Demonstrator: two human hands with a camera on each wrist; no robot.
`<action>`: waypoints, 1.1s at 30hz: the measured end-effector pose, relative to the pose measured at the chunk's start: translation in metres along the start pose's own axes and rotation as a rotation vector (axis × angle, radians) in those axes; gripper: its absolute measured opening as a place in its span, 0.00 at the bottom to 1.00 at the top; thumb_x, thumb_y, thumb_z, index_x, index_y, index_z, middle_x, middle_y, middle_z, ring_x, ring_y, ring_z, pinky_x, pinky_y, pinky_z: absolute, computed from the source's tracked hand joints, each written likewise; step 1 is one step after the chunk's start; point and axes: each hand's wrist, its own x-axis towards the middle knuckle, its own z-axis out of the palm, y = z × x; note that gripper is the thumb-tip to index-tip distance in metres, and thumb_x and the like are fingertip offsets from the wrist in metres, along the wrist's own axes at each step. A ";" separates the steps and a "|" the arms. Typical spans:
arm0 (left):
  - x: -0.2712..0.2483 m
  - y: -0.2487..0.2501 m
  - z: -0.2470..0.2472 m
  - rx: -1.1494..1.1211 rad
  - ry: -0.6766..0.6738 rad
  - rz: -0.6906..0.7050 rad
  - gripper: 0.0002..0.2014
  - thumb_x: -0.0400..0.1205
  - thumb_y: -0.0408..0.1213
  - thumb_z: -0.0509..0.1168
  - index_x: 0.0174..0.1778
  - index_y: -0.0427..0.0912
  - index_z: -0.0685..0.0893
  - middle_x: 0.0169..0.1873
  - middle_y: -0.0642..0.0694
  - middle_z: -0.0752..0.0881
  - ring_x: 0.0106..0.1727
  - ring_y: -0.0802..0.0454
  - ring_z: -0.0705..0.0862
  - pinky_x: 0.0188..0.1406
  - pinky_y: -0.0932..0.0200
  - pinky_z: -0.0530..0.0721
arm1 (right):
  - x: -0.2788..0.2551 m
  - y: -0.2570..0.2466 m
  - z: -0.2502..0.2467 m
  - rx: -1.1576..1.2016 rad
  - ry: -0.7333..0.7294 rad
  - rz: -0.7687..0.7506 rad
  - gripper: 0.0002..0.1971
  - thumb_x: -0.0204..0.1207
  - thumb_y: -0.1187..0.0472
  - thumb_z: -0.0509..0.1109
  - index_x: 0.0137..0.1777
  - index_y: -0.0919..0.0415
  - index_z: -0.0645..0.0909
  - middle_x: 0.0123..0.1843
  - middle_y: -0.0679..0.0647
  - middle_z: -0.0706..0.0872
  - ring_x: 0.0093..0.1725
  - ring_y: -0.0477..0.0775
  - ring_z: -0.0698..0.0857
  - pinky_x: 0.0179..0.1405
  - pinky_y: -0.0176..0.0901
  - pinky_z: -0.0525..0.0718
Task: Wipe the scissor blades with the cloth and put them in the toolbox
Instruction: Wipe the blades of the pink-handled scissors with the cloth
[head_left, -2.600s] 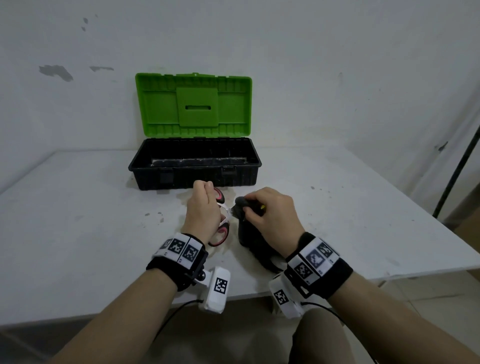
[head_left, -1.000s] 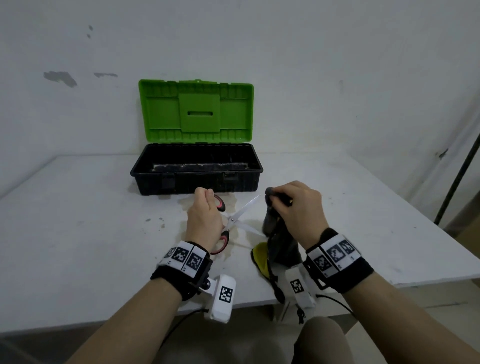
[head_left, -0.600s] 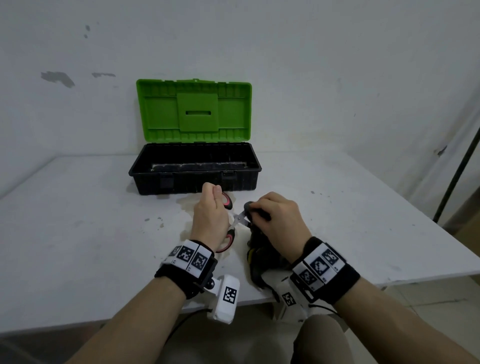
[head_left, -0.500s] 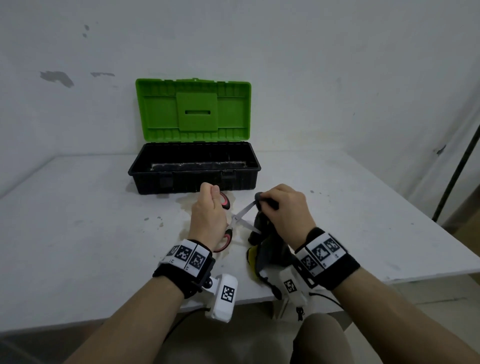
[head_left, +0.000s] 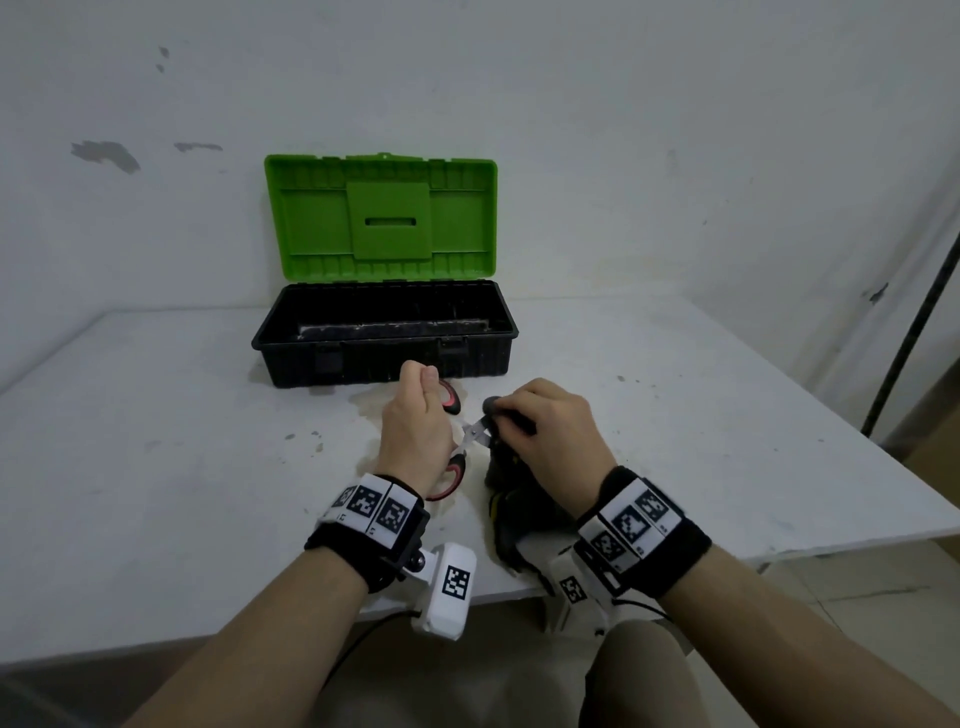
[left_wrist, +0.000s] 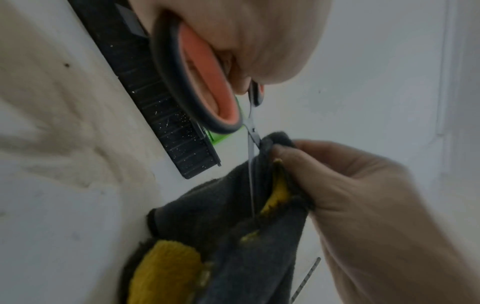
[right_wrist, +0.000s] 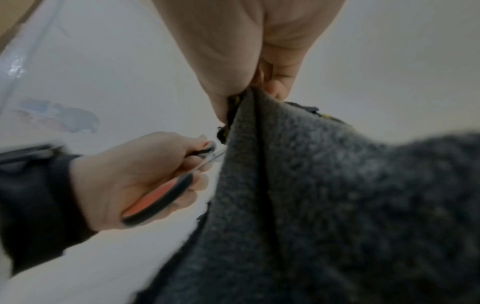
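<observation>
White desk (head_left: 156, 493) w/ stains, set against a white wall. Toolbox (head_left: 384, 338) at far centre of desk, black base, green lid (head_left: 382, 218) standing open & upright. Cloth (head_left: 511, 499), dark grey w/ yellow patches, hangs from right hand (head_left: 550, 431) down to desk near the front edge; fingers pinch its top fold round the blades. Left hand (head_left: 415, 431) just left of it, fingers curled thru the red/black scissors (head_left: 454, 470) handles. Scissors open, held above desk just near of toolbox; blades point right into the cloth, only a short bit of metal shows between the hands.
</observation>
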 end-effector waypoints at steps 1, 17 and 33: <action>0.000 0.000 -0.001 0.004 0.002 0.000 0.17 0.93 0.47 0.47 0.45 0.40 0.70 0.41 0.36 0.82 0.36 0.31 0.84 0.37 0.33 0.83 | 0.004 0.005 -0.002 -0.003 0.018 0.041 0.06 0.72 0.64 0.75 0.48 0.56 0.90 0.43 0.51 0.87 0.41 0.48 0.85 0.46 0.35 0.82; 0.000 0.003 0.003 -0.003 0.018 0.004 0.18 0.93 0.48 0.47 0.46 0.39 0.72 0.41 0.34 0.82 0.37 0.31 0.82 0.37 0.30 0.83 | 0.009 0.004 -0.018 -0.058 0.075 0.094 0.05 0.72 0.60 0.77 0.47 0.57 0.90 0.43 0.51 0.89 0.42 0.47 0.85 0.47 0.34 0.81; -0.002 -0.001 0.004 0.035 -0.032 -0.170 0.18 0.93 0.50 0.46 0.44 0.44 0.72 0.39 0.43 0.82 0.41 0.33 0.86 0.43 0.31 0.87 | 0.011 -0.008 -0.014 0.114 -0.013 0.180 0.06 0.73 0.56 0.75 0.49 0.51 0.90 0.47 0.46 0.90 0.48 0.45 0.86 0.55 0.44 0.83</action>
